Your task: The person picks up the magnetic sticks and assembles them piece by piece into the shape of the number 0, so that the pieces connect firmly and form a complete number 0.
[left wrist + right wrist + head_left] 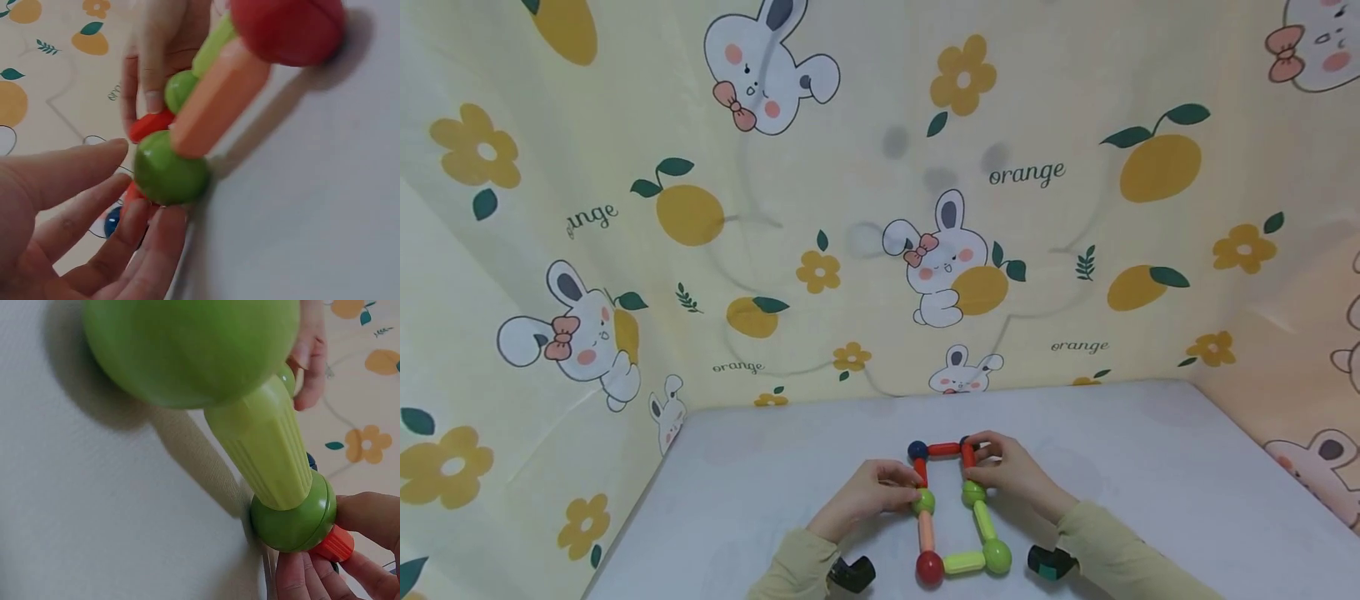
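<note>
A closed frame of coloured rods and balls lies on the table between both hands. My left hand (871,498) holds the left green ball (169,167), which joins a red rod to a peach rod (219,100). On the opposite side, my right hand (1017,472) pinches the right-hand red rod (336,544) close to another green ball (294,515). Dark blue balls, one of them (917,451) at the back left, flank the far red rod (943,449). A red ball (930,568), a light green rod (964,563) and a larger green ball (997,556) form the near end.
The frame rests on a pale grey table (760,492). Behind and beside it hangs a cream curtain (865,333) printed with rabbits and oranges. Black wrist devices (853,573) sit at both sleeves, low beside the frame.
</note>
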A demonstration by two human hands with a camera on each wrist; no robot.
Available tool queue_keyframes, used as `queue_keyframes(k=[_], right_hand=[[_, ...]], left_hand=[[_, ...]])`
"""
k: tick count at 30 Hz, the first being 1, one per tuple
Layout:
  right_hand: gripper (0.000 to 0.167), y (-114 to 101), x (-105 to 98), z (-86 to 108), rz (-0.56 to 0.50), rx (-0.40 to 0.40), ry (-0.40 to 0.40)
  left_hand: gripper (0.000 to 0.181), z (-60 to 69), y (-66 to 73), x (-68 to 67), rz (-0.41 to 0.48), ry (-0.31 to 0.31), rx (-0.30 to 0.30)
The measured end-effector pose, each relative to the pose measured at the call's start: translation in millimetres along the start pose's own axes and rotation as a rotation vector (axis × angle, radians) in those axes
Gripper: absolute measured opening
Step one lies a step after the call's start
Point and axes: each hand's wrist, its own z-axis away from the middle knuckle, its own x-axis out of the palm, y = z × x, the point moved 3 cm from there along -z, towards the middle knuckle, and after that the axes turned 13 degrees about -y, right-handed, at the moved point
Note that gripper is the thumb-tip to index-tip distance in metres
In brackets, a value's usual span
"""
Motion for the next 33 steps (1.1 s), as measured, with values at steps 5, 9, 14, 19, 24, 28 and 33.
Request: queue_keyframes(k=[5, 9, 14, 19, 24, 28, 33], right_hand=[[0.049, 0, 1, 0.7, 0.014, 0.008, 0.012], [0.048, 1, 1, 1.1, 0.024, 0.014, 0.018], [0.046, 2, 2, 1.9, 0.028, 0.026, 0.033], [0.041, 1, 4, 4.9, -0.026, 0.017, 0.044], [0.038, -1, 5, 7.9, -0.037, 0.020, 0.053], [0.038, -2, 5, 7.8, -0.041, 0.020, 0.049], [0.038, -1, 6, 7.3, -0.045, 0.031, 0.045]], left_hand=[[0.026, -8.8, 12.8, -9.7, -0.026, 0.057, 0.079], [0.035, -23.9, 20.2, -18.1, -0.059, 0.136, 0.170], [0.039, -45.7, 22.4, -23.4, -0.169, 0.130, 0.202], [0.043, -65.4, 17.2, -24.5, -0.237, 0.046, 0.166], [0.038, -77.3, 14.3, -23.2, -0.270, -0.024, 0.141], [0.032, -81.2, 16.0, -21.1, -0.288, -0.045, 0.136], [0.026, -83.8, 18.3, -16.6, -0.326, -0.045, 0.133]])
